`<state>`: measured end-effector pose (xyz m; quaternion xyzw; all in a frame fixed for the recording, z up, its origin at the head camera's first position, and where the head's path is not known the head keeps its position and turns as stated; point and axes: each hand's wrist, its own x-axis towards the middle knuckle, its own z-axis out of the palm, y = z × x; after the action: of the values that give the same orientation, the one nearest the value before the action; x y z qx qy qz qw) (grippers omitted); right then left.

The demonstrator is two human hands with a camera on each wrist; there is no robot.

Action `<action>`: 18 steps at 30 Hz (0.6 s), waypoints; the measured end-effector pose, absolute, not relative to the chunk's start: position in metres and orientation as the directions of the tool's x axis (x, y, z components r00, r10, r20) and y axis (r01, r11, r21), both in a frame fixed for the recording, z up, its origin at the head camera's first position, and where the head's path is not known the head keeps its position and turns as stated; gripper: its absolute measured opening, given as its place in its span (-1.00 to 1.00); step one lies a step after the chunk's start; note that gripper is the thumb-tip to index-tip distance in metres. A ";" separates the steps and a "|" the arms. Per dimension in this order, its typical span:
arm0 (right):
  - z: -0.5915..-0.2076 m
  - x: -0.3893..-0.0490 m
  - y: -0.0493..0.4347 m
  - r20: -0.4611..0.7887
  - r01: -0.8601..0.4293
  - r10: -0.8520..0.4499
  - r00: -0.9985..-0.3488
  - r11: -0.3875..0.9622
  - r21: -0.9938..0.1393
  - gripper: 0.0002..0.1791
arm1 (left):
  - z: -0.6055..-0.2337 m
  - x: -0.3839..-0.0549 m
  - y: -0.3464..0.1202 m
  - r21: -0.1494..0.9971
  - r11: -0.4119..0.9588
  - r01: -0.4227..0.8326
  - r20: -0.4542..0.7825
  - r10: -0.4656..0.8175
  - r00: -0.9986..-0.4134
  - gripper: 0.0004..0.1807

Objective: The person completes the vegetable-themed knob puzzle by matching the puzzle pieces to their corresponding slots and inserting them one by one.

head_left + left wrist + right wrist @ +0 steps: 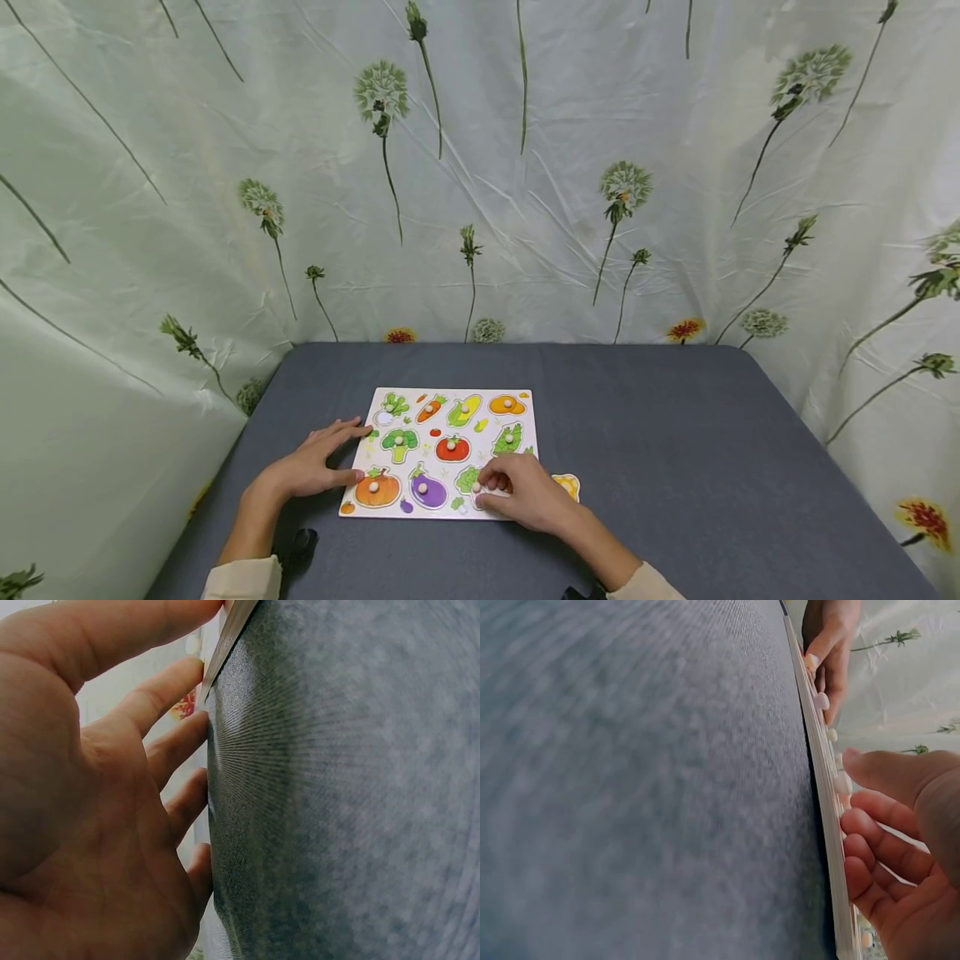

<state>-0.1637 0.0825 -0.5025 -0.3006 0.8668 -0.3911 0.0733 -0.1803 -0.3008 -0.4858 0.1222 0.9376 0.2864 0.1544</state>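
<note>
A white wooden peg puzzle board (412, 512) with knobbed vegetable pieces lies flat on the table. At its lower right my right hand (528, 493) has thumb and curled fingers about the knob (843, 784) of a leafy green vegetable piece (467, 479), which sits at its picture on the board. The hand hides part of the board there. My left hand (315, 465) rests at the board's left edge, fingers spread and fairly straight, thumb touching near the pumpkin piece (377, 490). Beyond the right hand, a yellow piece (567, 485) lies off the board, partly hidden.
Other pieces on the board include an eggplant (429, 492), a tomato (453, 449), broccoli (399, 443) and corn (465, 410). Dark grey cloth covers the table (675, 433). A pale curtain (525, 208) with a dandelion print hangs behind and at the sides.
</note>
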 end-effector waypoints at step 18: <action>-0.499 -0.162 0.108 0.182 -0.516 -0.574 -0.798 0.498 -0.697 -0.83 | -0.487 -0.182 -0.300 0.570 0.810 0.136 -0.226 0.315 -0.922 -0.08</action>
<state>-0.1616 0.1081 -0.4990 -0.3153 0.8646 -0.3895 0.0370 -0.1820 -0.3003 -0.4867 0.1202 0.9383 0.2839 0.1570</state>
